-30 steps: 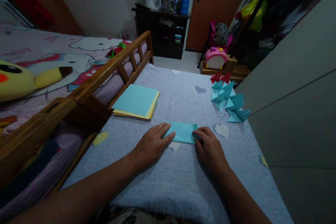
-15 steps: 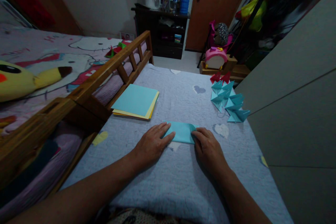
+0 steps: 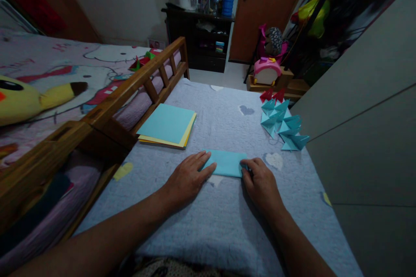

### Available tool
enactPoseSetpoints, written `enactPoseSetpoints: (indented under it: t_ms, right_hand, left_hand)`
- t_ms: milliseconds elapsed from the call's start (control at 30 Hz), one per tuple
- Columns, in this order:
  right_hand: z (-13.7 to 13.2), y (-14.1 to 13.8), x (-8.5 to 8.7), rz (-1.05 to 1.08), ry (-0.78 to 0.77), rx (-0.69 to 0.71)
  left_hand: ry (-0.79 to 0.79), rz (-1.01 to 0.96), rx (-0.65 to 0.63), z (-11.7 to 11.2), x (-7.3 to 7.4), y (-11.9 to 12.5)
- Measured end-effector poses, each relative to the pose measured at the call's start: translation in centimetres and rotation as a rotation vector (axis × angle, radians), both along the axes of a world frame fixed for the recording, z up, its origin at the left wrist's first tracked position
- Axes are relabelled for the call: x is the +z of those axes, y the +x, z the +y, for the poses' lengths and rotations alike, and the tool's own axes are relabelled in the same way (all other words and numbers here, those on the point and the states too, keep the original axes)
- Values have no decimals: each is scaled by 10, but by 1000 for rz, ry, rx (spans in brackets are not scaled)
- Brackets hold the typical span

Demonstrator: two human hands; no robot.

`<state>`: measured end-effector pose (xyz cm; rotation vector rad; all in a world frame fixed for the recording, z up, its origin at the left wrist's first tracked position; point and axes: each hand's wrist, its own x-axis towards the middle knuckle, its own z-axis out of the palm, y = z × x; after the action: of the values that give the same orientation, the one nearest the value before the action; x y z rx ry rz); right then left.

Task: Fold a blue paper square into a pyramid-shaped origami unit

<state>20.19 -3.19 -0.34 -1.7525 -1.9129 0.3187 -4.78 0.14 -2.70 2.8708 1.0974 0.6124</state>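
A light-blue sheet of origami paper (image 3: 228,162), folded into a flat rectangle, lies on the bedspread between my hands. My left hand (image 3: 190,175) rests on its left end with the fingers stretched out and the thumb apart, pressing it down. At the right edge, my right hand (image 3: 260,181) has its fingers closed, thumb and forefinger pinching the paper's edge. Beyond my left hand is a stack of square coloured paper (image 3: 167,124), blue on top with yellow and orange below. Several folded blue paper pieces (image 3: 279,121) stand at the right, with red folded pieces (image 3: 272,95) behind them.
A wooden bed rail (image 3: 136,82) runs along the left side, with a yellow plush toy (image 3: 26,99) on the bed beyond. A pale cabinet panel (image 3: 367,138) borders the right. Past the bed's far end stand a dark cabinet (image 3: 196,43) and a pink toy case (image 3: 267,71).
The right end of the folded paper, curled up before, now lies flatter. My right hand has shifted slightly to the right along that edge. My left hand stays in place.
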Motion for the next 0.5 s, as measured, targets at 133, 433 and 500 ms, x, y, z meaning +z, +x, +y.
enactPoseSetpoints:
  t_ms: [133,433,500]
  right_hand:
    - [1,2,-2,19,-18,9]
    - [1,2,-2,55,-19,24]
    - [1,2,-1,53,-36,36]
  left_hand:
    - [-10,7,-15,0,2,-1]
    - [1,-1,-10,1,0,0]
    - [0,4,-9,1,0,0]
